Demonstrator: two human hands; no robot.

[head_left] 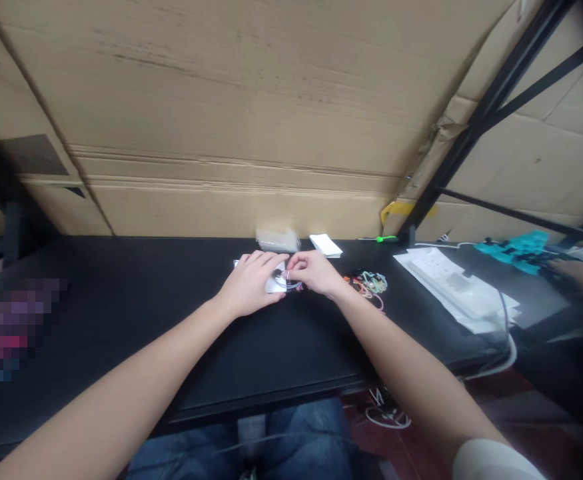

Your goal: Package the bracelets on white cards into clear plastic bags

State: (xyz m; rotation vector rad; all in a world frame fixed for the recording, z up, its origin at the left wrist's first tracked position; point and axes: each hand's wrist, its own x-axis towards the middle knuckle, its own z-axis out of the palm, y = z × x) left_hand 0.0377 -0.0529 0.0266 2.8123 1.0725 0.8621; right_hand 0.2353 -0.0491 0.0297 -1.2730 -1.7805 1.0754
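A white plastic piece [274,285] with a dark round centre sits on a black worktop [121,273], directly in front of the person and beneath both hands. The left hand [247,283] is cupped over it, fingers curled down across its top, while the right hand [314,273] comes in from the opposite side, pinched narrowly at a thin clear ring [291,285] at the piece's edge; how the two join is too small to tell. Just right of the hands lies a tangle of coloured cords [368,287]. Beyond them are a stack of white cards [325,245], a clear plastic bag [277,239] and a green-handled tool [386,239]. At far right, white papers [454,287] lie near a teal object [518,250] and a co-worker's hand [578,273]. Large cardboard sheets [196,120] stand behind the worktop, with a black metal frame [486,113] to the right.
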